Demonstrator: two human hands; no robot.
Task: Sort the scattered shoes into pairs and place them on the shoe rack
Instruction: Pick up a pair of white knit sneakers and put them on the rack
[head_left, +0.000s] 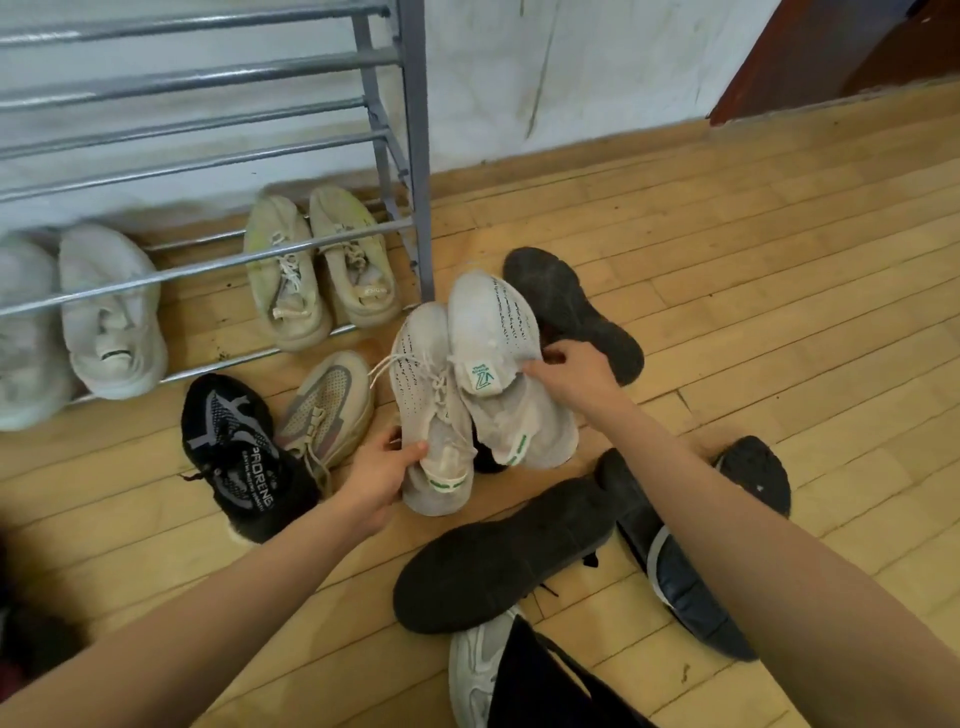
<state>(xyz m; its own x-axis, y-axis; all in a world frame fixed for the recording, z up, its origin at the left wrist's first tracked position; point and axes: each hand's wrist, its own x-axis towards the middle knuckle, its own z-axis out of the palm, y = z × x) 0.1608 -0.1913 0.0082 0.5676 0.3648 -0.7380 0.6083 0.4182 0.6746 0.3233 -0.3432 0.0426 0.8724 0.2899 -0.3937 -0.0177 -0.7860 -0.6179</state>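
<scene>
- At the left of the frame, the shoe rack (417, 156) holds four shoes on its lowest bars: two white shoes (111, 312) and two cream shoes (317, 270)
- Below them, on the floor, lie one black lettered shoe (234, 452) and one tan shoe (327, 405)
- In the middle, two matching shoes are held up side by side, just off the floor
- The left hand (384, 473) curls round the heel of the left grey shoe (431, 395)
- The right hand (566, 374) pinches the side of the right grey shoe (498, 332)
- Both look light and soft, and would bend; the heel or the opening is a good place to hold
- At the right lie the dark shoes (504, 556), four I think, but they overlap
- At the bottom sits one pale shoe (478, 670)
</scene>
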